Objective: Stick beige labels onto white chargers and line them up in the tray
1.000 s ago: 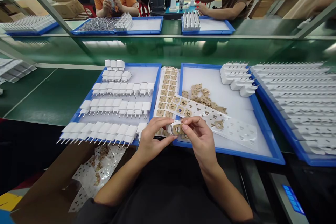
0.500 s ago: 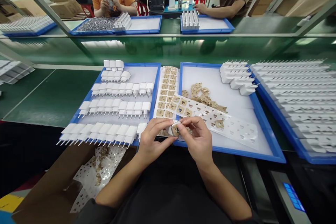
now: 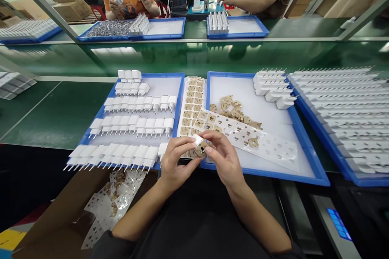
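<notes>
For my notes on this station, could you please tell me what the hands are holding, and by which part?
Both the left hand and the right hand pinch one small white charger plug between fingertips, at its opposite sides.

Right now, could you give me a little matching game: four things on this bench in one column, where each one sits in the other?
Things:
1. white plug
2. rows of white plugs
3. loose tan stickers
4. used sticker sheets

Places:
A. in the left blue tray
B. between both hands, left hand and right hand
C. below the bench edge, on brown cardboard
D. in the middle blue tray

Pairs: 1-B, 2-A, 3-D, 4-C
</notes>
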Tool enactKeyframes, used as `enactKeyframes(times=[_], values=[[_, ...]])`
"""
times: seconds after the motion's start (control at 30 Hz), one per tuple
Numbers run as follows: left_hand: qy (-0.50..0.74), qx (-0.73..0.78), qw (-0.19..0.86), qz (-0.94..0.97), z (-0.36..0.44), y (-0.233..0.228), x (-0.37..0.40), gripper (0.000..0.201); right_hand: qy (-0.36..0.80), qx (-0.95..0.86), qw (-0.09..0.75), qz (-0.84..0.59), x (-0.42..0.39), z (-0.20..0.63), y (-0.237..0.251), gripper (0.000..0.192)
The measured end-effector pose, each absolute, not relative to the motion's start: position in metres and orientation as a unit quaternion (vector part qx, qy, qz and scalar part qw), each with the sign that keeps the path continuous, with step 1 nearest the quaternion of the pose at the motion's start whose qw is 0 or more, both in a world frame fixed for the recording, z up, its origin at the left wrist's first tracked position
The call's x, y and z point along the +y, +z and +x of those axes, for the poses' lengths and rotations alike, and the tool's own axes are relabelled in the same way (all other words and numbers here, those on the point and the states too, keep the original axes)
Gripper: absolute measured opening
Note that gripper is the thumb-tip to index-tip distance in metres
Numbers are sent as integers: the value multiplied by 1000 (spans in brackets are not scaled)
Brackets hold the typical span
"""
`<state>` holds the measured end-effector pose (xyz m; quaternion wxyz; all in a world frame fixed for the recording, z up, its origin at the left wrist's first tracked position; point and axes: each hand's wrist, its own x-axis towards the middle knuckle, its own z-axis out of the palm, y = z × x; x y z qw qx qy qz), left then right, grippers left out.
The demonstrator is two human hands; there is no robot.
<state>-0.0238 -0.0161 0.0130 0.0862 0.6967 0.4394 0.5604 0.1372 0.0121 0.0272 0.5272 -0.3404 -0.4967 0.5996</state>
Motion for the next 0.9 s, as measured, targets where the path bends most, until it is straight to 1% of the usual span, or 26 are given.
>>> enactKeyframes(times=[0.17, 0.5, 0.63, 0.77, 0.83, 0.9], values=[[552, 429, 46, 714, -19, 16, -15, 44, 630, -448, 542, -330, 7, 127, 29, 8], [555, 419, 23, 718, -21, 12, -13, 40, 638, -425, 553, -327, 11, 127, 30, 5], [558, 414, 44, 718, -23, 9, -14, 42, 659, -415, 530, -334, 13, 130, 31, 4], [569, 411, 103, 704, -26, 3, -15, 48, 667, -431, 504, -339, 14, 137, 31, 8], [574, 412, 132, 695, -28, 2, -16, 49, 653, -473, 491, -331, 14, 142, 30, 13], [575, 411, 151, 691, -29, 2, -17, 48, 611, -529, 483, -337, 15, 146, 30, 19]])
